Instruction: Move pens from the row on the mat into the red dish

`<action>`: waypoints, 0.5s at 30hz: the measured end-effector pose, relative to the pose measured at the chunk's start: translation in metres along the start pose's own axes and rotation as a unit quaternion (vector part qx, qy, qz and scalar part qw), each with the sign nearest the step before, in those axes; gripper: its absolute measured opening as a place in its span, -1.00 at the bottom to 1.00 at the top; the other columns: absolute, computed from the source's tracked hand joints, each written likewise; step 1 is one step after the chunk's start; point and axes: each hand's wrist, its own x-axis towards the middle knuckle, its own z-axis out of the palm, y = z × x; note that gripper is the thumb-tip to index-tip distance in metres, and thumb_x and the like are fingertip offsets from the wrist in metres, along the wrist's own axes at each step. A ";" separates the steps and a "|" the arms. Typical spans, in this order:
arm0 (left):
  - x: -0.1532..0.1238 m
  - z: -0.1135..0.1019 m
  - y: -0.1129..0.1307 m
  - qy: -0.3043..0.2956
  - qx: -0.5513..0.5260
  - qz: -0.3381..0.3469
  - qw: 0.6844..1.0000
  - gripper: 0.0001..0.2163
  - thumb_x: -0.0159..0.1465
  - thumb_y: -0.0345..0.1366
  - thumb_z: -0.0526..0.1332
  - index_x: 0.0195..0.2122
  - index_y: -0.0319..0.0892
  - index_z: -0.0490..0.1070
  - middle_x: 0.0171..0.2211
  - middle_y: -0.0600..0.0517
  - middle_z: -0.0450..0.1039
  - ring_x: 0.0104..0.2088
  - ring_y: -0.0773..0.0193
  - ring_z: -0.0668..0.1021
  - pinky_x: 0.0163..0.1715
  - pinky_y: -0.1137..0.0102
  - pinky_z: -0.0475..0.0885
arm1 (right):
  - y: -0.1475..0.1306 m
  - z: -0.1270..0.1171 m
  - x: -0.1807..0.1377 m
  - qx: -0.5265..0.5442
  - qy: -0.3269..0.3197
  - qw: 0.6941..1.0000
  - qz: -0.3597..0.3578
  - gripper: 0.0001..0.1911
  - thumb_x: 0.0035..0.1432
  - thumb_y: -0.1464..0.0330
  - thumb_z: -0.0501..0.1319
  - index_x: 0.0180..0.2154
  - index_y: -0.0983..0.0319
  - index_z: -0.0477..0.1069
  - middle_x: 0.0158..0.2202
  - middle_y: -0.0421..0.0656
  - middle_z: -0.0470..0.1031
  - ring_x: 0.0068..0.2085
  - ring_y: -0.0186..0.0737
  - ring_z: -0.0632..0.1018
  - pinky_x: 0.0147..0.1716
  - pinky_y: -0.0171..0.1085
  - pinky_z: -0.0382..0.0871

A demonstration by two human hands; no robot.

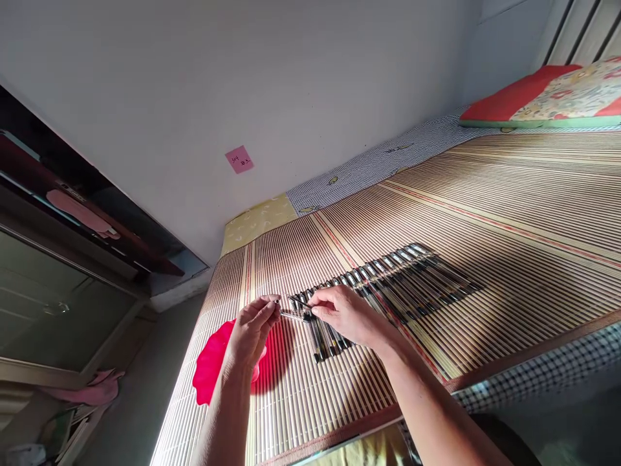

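My left hand (255, 323) is closed in a pinch on a pen (294, 316) with a clear barrel, which points right toward my other hand. My right hand (339, 312) pinches a slim black pen part (301, 302) between thumb and fingertips; whether it is a cap or a refill cannot be told. Both hands hover close together above the near end of a long row of black-and-clear pens (402, 285), laid side by side on a slatted bamboo mat (295, 388). Behind my left wrist is a red dish (213, 366) with a wavy rim, partly hidden by the forearm.
The mat covers a bed against a white wall (272, 77) bearing a pink note (239, 160). A red and floral pillow (543, 97) lies at the far right. To the left are a glass-fronted cabinet (63, 304) and the floor. A checked cloth (543, 372) hangs along the near edge.
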 end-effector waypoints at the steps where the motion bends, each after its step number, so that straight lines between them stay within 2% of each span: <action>1: -0.005 0.004 0.003 0.002 -0.033 -0.006 0.999 -0.60 0.08 -0.01 0.51 -0.20 -0.22 0.67 -0.31 -0.02 0.54 -0.34 0.34 0.55 -0.25 0.44 0.54 | -0.003 0.001 -0.001 -0.008 -0.004 1.000 -0.003 -0.78 0.23 0.54 0.15 -0.42 0.27 0.50 -0.49 -0.27 0.37 -0.43 -0.36 0.32 -0.40 -0.31 0.11; 5: -0.019 0.018 0.017 -0.003 -0.183 -0.056 0.982 -0.65 -0.03 -0.19 0.64 -0.30 -0.28 0.69 -0.36 -0.01 0.53 -0.38 0.40 0.53 -0.31 0.54 0.51 | -0.010 0.001 -0.004 -0.040 -0.006 0.999 -0.023 -0.77 0.25 0.55 0.15 -0.38 0.27 0.55 -0.43 -0.22 0.47 -0.38 -0.33 0.39 -0.36 -0.28 0.13; 7: -0.022 0.022 0.023 -0.010 -0.214 -0.070 0.974 -0.67 -0.06 -0.24 0.65 -0.33 -0.29 0.69 -0.37 -0.01 0.53 -0.39 0.40 0.52 -0.33 0.56 0.51 | -0.011 0.002 -0.006 -0.052 -0.006 0.998 -0.029 -0.75 0.26 0.55 0.15 -0.34 0.27 0.59 -0.39 -0.19 0.52 -0.37 -0.32 0.41 -0.35 -0.26 0.14; 12: -0.024 0.023 0.026 -0.015 -0.215 -0.069 0.974 -0.69 -0.03 -0.23 0.64 -0.32 -0.25 0.70 -0.39 0.00 0.52 -0.38 0.38 0.52 -0.33 0.53 0.50 | -0.011 0.001 -0.009 -0.068 -0.007 0.997 -0.028 -0.71 0.26 0.56 0.14 -0.27 0.24 0.64 -0.35 -0.18 0.57 -0.37 -0.31 0.44 -0.33 -0.26 0.16; 15: -0.026 0.020 0.027 -0.035 -0.159 -0.040 0.986 -0.74 0.05 -0.20 0.60 -0.31 -0.23 0.70 -0.40 0.00 0.51 -0.38 0.37 0.49 -0.32 0.51 0.46 | -0.011 0.000 -0.011 -0.079 -0.008 0.996 -0.035 -0.72 0.25 0.58 0.14 -0.29 0.24 0.62 -0.32 -0.15 0.59 -0.32 -0.28 0.49 -0.30 -0.26 0.19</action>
